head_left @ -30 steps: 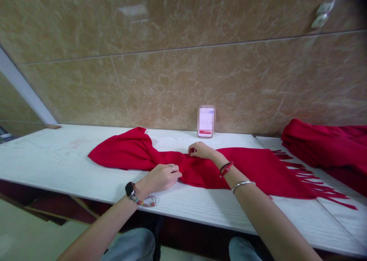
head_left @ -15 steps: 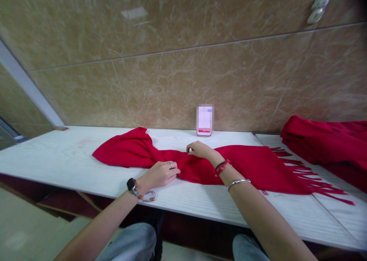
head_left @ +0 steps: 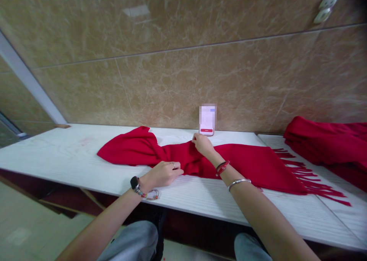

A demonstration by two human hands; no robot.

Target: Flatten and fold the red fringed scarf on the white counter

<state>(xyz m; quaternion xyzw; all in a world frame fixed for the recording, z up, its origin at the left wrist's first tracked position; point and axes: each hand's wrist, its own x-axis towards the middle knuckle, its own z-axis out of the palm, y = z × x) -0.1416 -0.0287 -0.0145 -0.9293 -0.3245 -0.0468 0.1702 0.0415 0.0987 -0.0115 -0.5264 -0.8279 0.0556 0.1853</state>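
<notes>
Two bare hands of one person are working on a red scarf (head_left: 255,165), which lies lengthwise across the white surface (head_left: 71,150). The left hand (head_left: 164,174) has its fingers closed on the near edge of the scarf, about the middle of its length. The right hand (head_left: 203,144) reaches over the cloth and pinches the far edge, a little more to the right. Between the hands the cloth is gathered in folds; to the left it spreads into a loose, pointed part, and to the right it lies flat, ending in a fringe (head_left: 312,177).

Just beyond the right hand, a phone (head_left: 207,119) stands upright near the tiled wall (head_left: 160,85), with its screen blurred. At the far right, near the fringe, lies a folded pile of red cloth (head_left: 329,142). The left wrist carries a dark watch (head_left: 134,182) and a bead bracelet (head_left: 151,196); on the right arm are a red bracelet (head_left: 222,168) and a silver bangle (head_left: 239,183).
</notes>
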